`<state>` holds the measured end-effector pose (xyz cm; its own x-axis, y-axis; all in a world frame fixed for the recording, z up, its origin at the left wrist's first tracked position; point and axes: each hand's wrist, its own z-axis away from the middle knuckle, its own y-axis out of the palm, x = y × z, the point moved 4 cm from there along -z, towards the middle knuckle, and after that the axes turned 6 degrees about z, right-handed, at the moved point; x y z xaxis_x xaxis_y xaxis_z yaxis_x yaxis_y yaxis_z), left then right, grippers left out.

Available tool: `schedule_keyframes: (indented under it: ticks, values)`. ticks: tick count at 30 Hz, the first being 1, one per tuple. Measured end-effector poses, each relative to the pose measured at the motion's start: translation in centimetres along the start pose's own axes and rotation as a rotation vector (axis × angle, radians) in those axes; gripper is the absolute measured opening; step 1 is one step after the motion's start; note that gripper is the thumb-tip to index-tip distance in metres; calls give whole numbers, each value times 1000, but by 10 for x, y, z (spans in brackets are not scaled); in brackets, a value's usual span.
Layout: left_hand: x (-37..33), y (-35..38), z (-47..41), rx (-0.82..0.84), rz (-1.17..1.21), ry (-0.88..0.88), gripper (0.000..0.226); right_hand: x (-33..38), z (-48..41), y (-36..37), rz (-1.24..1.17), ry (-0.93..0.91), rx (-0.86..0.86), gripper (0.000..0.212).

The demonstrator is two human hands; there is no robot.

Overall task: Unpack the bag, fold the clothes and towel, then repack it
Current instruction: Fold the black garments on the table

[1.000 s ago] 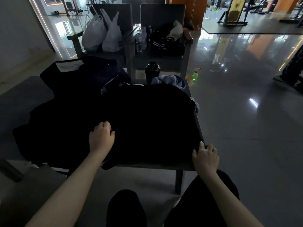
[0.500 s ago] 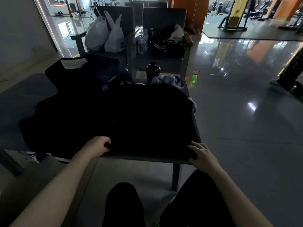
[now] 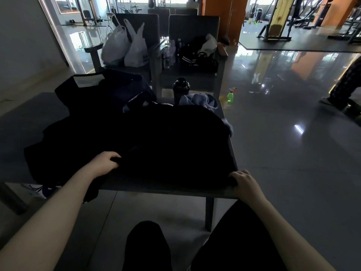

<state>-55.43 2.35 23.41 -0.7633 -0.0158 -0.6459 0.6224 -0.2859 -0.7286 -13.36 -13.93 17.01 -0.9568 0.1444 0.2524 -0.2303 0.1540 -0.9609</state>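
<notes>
Folding is judged in hand: the garment (image 3: 172, 141), spread over the desk (image 3: 156, 187), is pinched at its near hem by the left grip (image 3: 104, 163) and, at the desk's near right corner, by the right grip (image 3: 245, 182); an even fold forward is called for.

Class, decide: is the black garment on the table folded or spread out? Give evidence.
Spread out. The black garment lies flat across the table, left hand and right hand gripping its near corners.
</notes>
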Motion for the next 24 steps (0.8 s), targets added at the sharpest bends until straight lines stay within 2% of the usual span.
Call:
schedule_keyframes:
  ticks: [6,8,11,13,20,24]
  values:
    - [8,-14,-7,-301,382,-138,28,-12,-17,-19,-578,359,-180,10]
    - [6,-13,-8,-338,541,-140,32,-12,-23,-22,-734,410,-199,6]
    - [-1,-9,-6,-373,859,-184,35,-12,-30,-24,-851,438,-217,3]
    - [0,-12,-9,-406,979,-222,34,-13,-34,-22,-920,458,-217,4]
    - [-2,-11,-26,-415,446,-156,36,-16,-40,-6,-903,495,-221,5]
    - [-6,11,-33,-340,20,-314,59,-16,-41,2,-909,515,-222,10]
